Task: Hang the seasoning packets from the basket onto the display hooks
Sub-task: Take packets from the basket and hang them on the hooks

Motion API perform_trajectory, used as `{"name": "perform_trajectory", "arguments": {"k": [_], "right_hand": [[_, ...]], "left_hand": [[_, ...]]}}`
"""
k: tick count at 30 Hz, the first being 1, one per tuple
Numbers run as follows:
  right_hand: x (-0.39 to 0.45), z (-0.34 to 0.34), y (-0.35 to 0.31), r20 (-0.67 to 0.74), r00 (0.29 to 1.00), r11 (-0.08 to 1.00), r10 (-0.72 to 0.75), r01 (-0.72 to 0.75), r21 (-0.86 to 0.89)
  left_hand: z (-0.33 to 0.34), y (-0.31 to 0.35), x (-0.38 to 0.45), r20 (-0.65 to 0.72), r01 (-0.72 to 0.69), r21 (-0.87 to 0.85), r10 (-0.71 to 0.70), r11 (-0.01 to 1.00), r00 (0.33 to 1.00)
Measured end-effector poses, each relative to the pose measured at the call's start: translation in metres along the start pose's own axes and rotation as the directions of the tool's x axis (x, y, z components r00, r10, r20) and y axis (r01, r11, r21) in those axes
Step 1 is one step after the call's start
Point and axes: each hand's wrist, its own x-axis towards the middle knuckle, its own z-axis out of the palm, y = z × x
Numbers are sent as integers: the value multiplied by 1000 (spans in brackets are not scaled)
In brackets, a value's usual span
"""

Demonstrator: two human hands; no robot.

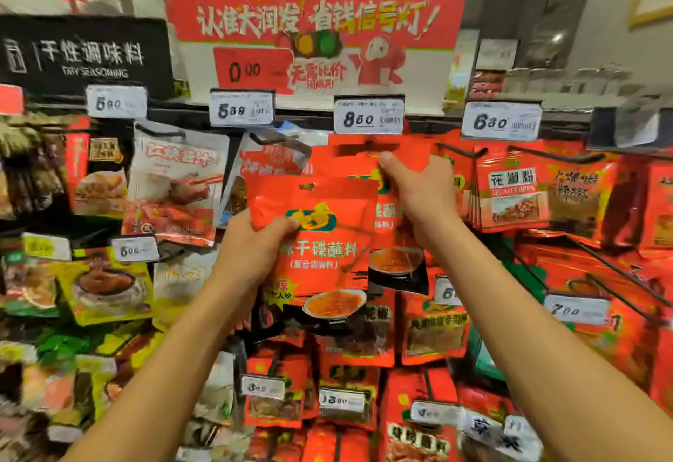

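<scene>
My left hand (251, 246) grips a small stack of red seasoning packets (320, 243) by their left edge, held upright in front of the display. Higher up, my right hand (418, 188) pinches the top of another red packet (395, 261) of the same kind. That top edge sits just under the 8.60 price tag (368, 115), where a display hook (371, 143) sticks out. Whether the packet's hole is on the hook is hidden by my fingers. The basket is not in view.
Hooks full of hanging packets fill the wall: white ones (174, 184) to the left, red ones (510, 192) to the right, more rows below. Price tags (241, 108) line the top rail under a red promotional sign (313, 39). Bare black hook arms (619, 272) jut out at right.
</scene>
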Motion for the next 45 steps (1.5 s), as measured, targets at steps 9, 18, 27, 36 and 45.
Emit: {"name": "perform_trajectory", "arguments": {"k": [9,18,27,36,45], "right_hand": [[23,17,14,-123,988,994,92,-99,-48],[42,6,20,-91,979,972,181,-192,-133],[27,-25,30,-39,999,988,5,1,157],[31,-20,31,-73,997,982,1,-15,-189],[-11,-33,72,123,981,966,152,-121,-227]], "left_hand": [[16,-1,22,84,-49,-23,51,999,995],[40,10,41,150,-13,-75,24,997,988],[87,20,69,113,43,-133,-28,990,993],[95,22,78,72,116,-67,-111,991,991],[47,-18,57,343,24,115,-62,993,937]]}}
